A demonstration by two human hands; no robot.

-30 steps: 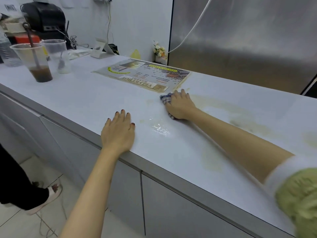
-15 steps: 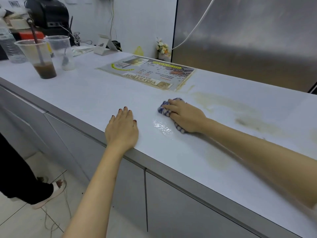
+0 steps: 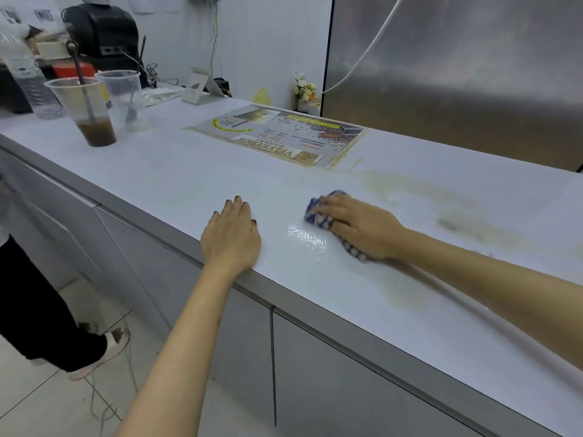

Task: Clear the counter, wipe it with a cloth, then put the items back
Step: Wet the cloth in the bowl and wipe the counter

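– Wiping counter (image 3: 189,184), mid-surface: right hand (image 3: 362,225) presses flat-fingered on checked cloth (image 3: 318,216); left hand (image 3: 232,238) rests flat, fingers straight, at front edge.
– Risk: cloth may smear brown stain (image 3: 457,225) toward menu sheet (image 3: 277,137).

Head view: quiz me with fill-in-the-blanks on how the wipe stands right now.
The right hand presses a blue checked ____ onto the counter. The left hand lies ____, palm down, near the counter's front edge. The shiny wet patch sits between the two ____. Brown stains lie to the ____ of the right hand.
Missing: cloth, flat, hands, right.
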